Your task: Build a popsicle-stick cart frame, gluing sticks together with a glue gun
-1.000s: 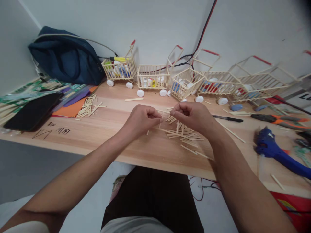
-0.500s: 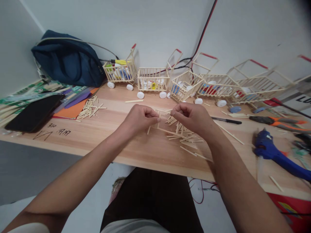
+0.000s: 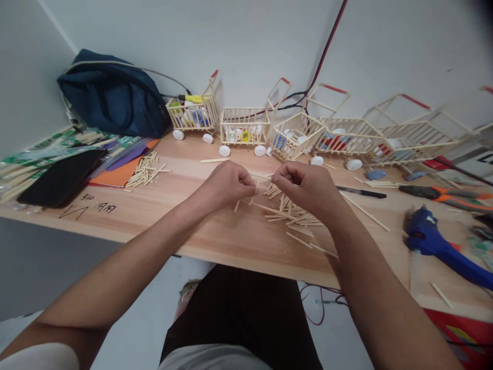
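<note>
My left hand [image 3: 234, 182] is closed in a pinch at a partly built frame of thin wooden sticks [image 3: 267, 208] on the table's middle. What sits between its fingertips is too small to make out. Facing it, my right hand [image 3: 302, 185] has thumb and forefinger pressed together at the end of a thin stick [image 3: 261, 176]. Under and beside the right hand lies a loose pile of short wooden sticks [image 3: 295, 216].
Stick-built carts [image 3: 244, 128] line the wall. A blue bag [image 3: 115, 97], black phone [image 3: 61, 177] and second stick pile [image 3: 144, 172] are left. A pen [image 3: 362, 192], pliers [image 3: 442, 194] and blue glue gun [image 3: 439, 244] lie right.
The view has shifted slightly, so the surroundings appear a little farther right. My hands keep nearly the same pinched pose, with the left one slightly closer to the frame's inner side.
</note>
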`<state>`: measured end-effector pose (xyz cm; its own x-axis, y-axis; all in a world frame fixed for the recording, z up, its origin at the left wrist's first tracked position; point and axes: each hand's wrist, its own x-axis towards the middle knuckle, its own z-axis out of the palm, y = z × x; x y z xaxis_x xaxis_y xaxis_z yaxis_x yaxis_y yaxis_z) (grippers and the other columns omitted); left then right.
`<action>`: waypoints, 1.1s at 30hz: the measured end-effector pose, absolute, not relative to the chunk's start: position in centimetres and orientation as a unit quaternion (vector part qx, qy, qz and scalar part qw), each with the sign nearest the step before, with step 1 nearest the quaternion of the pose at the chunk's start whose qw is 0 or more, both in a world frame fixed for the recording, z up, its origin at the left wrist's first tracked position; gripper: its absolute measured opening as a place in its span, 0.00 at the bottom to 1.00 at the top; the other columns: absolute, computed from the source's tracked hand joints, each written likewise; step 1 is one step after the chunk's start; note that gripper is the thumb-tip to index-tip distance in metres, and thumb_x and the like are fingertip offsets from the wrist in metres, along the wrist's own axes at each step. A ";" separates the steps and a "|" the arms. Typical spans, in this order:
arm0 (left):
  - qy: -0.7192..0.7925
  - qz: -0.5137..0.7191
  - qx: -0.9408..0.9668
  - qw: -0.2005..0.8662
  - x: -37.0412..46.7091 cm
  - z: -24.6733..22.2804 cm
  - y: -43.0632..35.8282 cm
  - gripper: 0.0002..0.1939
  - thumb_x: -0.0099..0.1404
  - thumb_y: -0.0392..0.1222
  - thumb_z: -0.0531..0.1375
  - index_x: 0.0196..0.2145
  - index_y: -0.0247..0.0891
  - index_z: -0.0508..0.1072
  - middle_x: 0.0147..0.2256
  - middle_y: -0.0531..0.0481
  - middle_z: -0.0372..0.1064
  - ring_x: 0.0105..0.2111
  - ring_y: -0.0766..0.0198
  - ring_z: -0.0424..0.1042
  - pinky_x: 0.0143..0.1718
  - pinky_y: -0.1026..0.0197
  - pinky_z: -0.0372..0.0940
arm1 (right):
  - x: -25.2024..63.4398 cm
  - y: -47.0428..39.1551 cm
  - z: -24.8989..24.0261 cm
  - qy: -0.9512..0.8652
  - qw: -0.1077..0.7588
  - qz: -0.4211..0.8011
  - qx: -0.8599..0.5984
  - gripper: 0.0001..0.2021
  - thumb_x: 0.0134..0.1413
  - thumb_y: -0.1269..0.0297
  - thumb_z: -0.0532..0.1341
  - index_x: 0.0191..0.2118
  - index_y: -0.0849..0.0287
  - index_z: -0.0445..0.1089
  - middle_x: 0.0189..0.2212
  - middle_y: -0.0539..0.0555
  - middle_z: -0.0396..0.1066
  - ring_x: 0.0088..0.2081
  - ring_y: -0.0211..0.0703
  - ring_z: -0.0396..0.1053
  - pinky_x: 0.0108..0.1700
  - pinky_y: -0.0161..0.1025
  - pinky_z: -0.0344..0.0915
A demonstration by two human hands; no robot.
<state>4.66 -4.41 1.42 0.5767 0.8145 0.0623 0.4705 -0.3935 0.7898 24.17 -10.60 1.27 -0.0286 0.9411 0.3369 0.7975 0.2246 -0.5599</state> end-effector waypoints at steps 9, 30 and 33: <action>0.408 0.208 0.820 0.344 5.1 2.4 -4.7 0.08 0.50 0.39 0.63 0.17 0.33 0.74 0.15 0.55 0.63 0.19 0.71 0.59 0.22 0.66 0.50 | 24.2 -10.9 1.5 -0.716 0.344 0.106 -0.597 0.08 0.54 0.64 0.59 0.25 0.58 0.68 0.18 0.47 0.62 0.23 0.35 0.56 0.29 0.36 0.52; 0.434 0.230 0.805 0.332 5.2 2.4 -5.0 0.08 0.50 0.40 0.61 0.18 0.34 0.71 0.16 0.57 0.62 0.19 0.71 0.56 0.23 0.65 0.48 | 24.0 -11.2 1.5 -0.718 0.372 0.107 -0.578 0.07 0.53 0.67 0.60 0.26 0.60 0.69 0.19 0.47 0.64 0.23 0.34 0.56 0.30 0.36 0.51; 0.434 0.229 0.803 0.338 5.3 2.4 -5.0 0.09 0.50 0.40 0.61 0.17 0.34 0.70 0.16 0.57 0.61 0.19 0.71 0.56 0.23 0.65 0.48 | 24.1 -11.2 1.5 -0.719 0.369 0.104 -0.580 0.07 0.53 0.67 0.60 0.26 0.59 0.69 0.19 0.47 0.64 0.23 0.34 0.56 0.30 0.36 0.51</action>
